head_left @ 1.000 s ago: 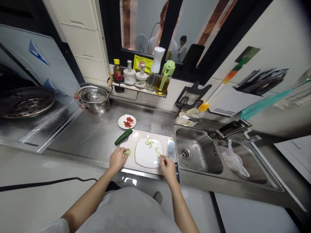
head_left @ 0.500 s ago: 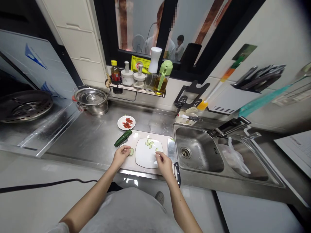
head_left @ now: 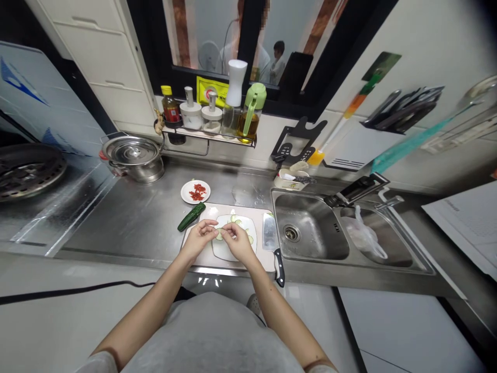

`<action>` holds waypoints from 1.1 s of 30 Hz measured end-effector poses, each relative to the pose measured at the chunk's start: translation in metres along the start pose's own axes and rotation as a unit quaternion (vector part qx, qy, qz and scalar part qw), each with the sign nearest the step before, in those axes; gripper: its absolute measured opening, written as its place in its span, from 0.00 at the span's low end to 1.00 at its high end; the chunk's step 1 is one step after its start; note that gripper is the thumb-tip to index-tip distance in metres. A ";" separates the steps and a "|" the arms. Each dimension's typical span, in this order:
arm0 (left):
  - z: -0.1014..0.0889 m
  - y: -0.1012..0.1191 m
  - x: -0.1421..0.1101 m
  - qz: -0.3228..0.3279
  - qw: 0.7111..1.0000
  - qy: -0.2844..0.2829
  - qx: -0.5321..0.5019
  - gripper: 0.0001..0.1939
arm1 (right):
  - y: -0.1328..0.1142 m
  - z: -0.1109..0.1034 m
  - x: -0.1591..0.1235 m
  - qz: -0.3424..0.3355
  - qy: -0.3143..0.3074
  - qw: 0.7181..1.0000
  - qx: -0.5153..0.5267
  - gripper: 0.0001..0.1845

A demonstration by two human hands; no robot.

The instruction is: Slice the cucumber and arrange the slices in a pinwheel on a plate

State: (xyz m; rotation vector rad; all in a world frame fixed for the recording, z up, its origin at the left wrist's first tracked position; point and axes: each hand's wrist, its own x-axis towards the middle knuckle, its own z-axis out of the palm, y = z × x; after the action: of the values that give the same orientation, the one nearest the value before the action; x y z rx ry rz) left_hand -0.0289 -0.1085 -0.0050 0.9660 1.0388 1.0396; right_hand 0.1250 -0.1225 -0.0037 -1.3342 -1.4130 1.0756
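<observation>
Over the left part of a white square plate (head_left: pixel 229 253), my left hand (head_left: pixel 201 239) pinches some cucumber slices (head_left: pixel 219 235). The fingertips of my right hand (head_left: pixel 237 242) close on the same slices from the other side. Behind my fingers, several thin cucumber pieces (head_left: pixel 235 219) lie on the plate, and another slice (head_left: pixel 250 239) rests near its right edge. Under the plate is a pale cutting board (head_left: pixel 258 216). A piece of dark green cucumber (head_left: pixel 191 216) lies at the board's left edge, and a kitchen knife (head_left: pixel 269 233) lies along its right side.
A small white plate of chopped red pieces (head_left: pixel 195 192) sits behind the cucumber. To the right is a double sink (head_left: pixel 310 228) with a plastic bag (head_left: pixel 365 235). A lidded steel pot (head_left: pixel 135 158) stands back left, below a rack of seasoning bottles (head_left: pixel 209 132).
My right hand has moved left from the plate's right edge to meet my left hand. My left hand has shifted right over the plate, with the cucumber slices now between both hands.
</observation>
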 end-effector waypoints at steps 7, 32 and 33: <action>0.002 0.004 -0.003 -0.021 0.999 0.037 0.021 0.24 | -0.010 -0.008 0.001 0.013 0.009 0.999 0.037 0.08; 0.020 0.010 -0.013 -0.044 0.998 0.005 -0.036 0.28 | -0.009 -0.021 -0.016 -0.084 0.009 0.991 -0.099 0.08; 0.020 0.010 -0.013 -0.037 0.999 0.006 -0.033 0.27 | -0.009 -0.020 -0.016 -0.079 0.010 0.993 -0.090 0.09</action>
State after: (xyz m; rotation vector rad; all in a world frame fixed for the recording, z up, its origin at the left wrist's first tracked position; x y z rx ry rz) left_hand -0.0141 -0.1212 0.0115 0.8629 1.0351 1.0138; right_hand 0.1429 -0.1390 0.0085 -1.3291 -1.6036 0.8444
